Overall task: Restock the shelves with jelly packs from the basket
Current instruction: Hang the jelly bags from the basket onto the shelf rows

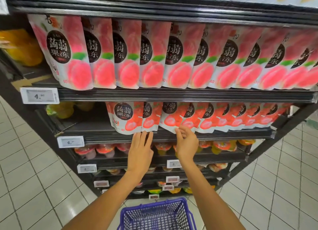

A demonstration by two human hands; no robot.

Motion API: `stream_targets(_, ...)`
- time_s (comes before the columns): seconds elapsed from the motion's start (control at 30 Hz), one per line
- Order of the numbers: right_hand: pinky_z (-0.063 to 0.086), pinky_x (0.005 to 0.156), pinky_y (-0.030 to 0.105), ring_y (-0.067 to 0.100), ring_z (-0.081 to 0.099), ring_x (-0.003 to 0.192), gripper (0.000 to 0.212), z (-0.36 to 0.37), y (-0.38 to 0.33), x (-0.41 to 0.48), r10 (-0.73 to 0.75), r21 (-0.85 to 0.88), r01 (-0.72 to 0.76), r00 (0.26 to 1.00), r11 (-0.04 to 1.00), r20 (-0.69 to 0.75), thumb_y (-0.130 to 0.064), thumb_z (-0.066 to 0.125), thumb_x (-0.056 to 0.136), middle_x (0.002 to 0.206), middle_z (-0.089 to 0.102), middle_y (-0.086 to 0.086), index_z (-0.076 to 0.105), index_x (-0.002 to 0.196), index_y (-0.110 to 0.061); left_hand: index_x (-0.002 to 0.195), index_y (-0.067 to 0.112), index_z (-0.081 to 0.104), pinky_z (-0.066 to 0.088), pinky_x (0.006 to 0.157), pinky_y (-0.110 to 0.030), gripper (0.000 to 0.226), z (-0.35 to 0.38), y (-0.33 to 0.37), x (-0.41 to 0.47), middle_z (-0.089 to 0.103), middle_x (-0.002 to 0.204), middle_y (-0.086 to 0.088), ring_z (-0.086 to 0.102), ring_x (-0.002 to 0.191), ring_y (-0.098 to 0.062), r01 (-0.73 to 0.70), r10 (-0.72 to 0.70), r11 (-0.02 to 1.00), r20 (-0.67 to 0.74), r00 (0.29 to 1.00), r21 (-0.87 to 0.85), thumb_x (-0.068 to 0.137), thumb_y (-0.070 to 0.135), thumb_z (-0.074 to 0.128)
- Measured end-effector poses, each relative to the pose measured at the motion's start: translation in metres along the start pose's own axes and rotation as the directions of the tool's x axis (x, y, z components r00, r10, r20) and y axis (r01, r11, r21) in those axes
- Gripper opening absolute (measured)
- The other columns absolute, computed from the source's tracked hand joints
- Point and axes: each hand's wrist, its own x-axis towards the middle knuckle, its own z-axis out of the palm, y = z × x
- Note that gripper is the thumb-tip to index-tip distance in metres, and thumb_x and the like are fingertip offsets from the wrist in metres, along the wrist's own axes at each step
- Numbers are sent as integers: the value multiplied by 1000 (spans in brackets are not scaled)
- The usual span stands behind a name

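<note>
Your left hand point(140, 149) is reaching flat-fingered, fingertips touching the bottom of a jelly pack point(150, 121) on the red-pack shelf point(110, 138). Your right hand point(186, 142) is curling loosely at a neighbouring pack point(169, 122) on that shelf; cannot tell if pinching. The basket point(154, 210) is sitting below that shelf.

Jelly packs point(154, 57) above, basket point(154, 216) below
Packs line two shelves point(172, 95); left hand point(140, 150) and right hand point(186, 142) touch the lower row point(215, 116); the basket sits on the floor point(34, 178) beneath.

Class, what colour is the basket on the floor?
Blue-purple; the basket shows best in the head view.
</note>
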Motion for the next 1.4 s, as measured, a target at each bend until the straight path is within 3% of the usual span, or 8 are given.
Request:
stream_targets(0.27, 43, 64, 30, 27, 69, 74, 18, 2, 9, 16, -123, -207, 136, 990, 969, 72, -23, 58, 97, 74, 74, 7, 71, 109, -21, 140, 18, 51, 36, 111, -54, 81, 3, 12, 6, 57, 126, -23, 54, 120, -41, 52, -52, 998, 0, 999, 41, 64, 14, 80)
stream_targets(0.53, 54, 62, 36, 27, 68, 61, 18, 6, 19, 21, -166, -150, 186, 977, 971, 136, -27, 60, 97, 68, 71, 8, 71, 108, -18, 131, 16, 61, 40, 108, -55, 77, 12, 23, 10, 60, 122, -26, 55, 120, -41, 146, -143, 988, -65, 988, 40, 58, 13, 85)
stream_targets(0.67, 49, 59, 32, 25, 69, 64, 20, 3, 17, 15, -193, -190, 210, 975, 959, 107, -32, 58, 97, 71, 73, 6, 72, 109, -23, 130, 17, 61, 42, 106, -53, 77, 8, 22, 9, 58, 122, -25, 42, 122, -38, 151, -149, 988, -112, 983, 12, 57, 14, 85)
stream_targets(0.9, 51, 62, 32, 23, 71, 71, 20, -3, 12, 8, -118, -240, 124, 992, 963, 38, -36, 60, 95, 80, 76, 0, 73, 108, -28, 139, 19, 53, 41, 108, -53, 89, 7, 11, 4, 56, 123, -21, 43, 123, -36, 87, -89, 996, -80, 993, -23, 57, 20, 87)
stream_targets(1.03, 56, 74, 38, 20, 72, 80, 23, -6, 3, 8, -27, -216, 40, 998, 975, 62, -40, 60, 95, 99, 75, -7, 71, 111, -28, 140, 20, 52, 40, 109, -50, 83, 0, 14, 1, 56, 128, -21, 46, 125, -37, 106, -109, 994, -71, 992, -35, 64, 23, 84)
stream_targets(1.17, 56, 79, 40, 18, 72, 87, 24, -10, -6, 6, 33, -186, -15, 995, 982, 95, -38, 61, 95, 103, 74, -8, 70, 113, -26, 139, 16, 51, 41, 107, -50, 67, -17, 26, -3, 53, 129, -19, 46, 124, -35, 133, -152, 957, -54, 987, -259, 75, 15, 72)
stream_targets(1.27, 56, 76, 38, 17, 71, 85, 22, -15, -8, 5, 54, -196, -36, 995, 980, 88, -37, 60, 95, 100, 75, -9, 71, 110, -25, 138, 15, 49, 41, 108, -43, 62, -28, 39, -3, 49, 132, -11, 43, 126, -28, 8, -36, 907, -58, 998, -420, 79, 11, 66)
stream_targets(1.4, 56, 69, 38, 17, 70, 75, 22, -28, -5, 8, 51, -117, -60, 996, 991, -78, -37, 59, 95, 94, 74, -6, 66, 107, -21, 139, 15, 47, 38, 109, -31, 53, -29, 58, 10, 44, 137, -1, 32, 131, -16, -49, 16, 755, -57, 998, -654, 87, 7, 53)
